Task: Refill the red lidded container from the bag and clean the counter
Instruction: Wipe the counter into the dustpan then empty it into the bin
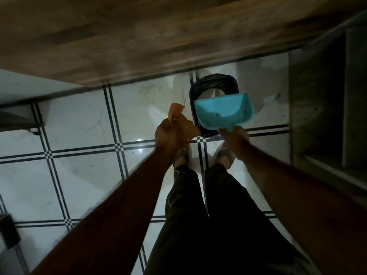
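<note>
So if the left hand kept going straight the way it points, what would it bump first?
Probably the black-lined bin on the tiled floor; the left hand, gripping an orange cloth, points towards its rim, though depth is unclear.

a turquoise dustpan over a bin lined in black; an orange cloth just left of it. white glossy floor tiles crossed by black double lines, checkered where they meet. brown wood-grain cabinet front far.

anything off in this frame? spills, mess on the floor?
No spill visible. The right hand holds a turquoise dustpan over the black-lined bin; the left hand grips an orange cloth. Frame is dim and blurred.
</note>
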`<state>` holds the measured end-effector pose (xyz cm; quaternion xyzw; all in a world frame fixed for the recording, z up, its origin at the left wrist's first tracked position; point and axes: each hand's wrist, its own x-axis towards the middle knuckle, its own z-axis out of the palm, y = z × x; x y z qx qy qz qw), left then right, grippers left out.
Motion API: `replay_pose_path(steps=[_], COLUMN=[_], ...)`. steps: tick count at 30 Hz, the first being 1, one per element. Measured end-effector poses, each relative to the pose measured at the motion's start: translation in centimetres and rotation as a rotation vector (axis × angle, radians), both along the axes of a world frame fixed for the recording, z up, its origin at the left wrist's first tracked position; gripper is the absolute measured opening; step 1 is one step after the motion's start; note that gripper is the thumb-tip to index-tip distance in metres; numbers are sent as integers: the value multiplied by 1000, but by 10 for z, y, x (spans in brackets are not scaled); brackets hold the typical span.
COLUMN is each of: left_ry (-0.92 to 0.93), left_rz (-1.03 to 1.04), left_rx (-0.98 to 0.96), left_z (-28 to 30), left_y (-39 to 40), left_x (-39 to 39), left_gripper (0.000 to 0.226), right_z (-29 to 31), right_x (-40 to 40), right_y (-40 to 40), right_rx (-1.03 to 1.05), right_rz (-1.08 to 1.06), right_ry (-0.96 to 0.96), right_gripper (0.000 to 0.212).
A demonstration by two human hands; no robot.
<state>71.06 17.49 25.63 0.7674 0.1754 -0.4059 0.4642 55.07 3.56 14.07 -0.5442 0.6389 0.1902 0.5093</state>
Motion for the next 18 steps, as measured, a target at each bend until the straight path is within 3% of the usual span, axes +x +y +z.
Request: replay_pose_path(steps=[2,6,9,12,18], left_ry=[-13,-43,-31,-23,2], left_rz=[-27,-84,-132,-111,-109], left_rx=[2,38,87,69,72], left_z=[-13,-39,-56,-80,-98], left_y=[0,-6,-10,-3,18], left_x=[0,6,11,17,19], left_gripper=[44,35,23,20,21], right_z=[-3,-69,-139,-153,-154], right_x=[-12,-36,-58,-59,-56], right_y=[14,44,62,69,69], right_rx=[10,-69,-128,-222,-172], right_rz=[11,122,208,222,130], right_ry=[1,-23,35,50,58], right_gripper=[35,69,76,78,68])
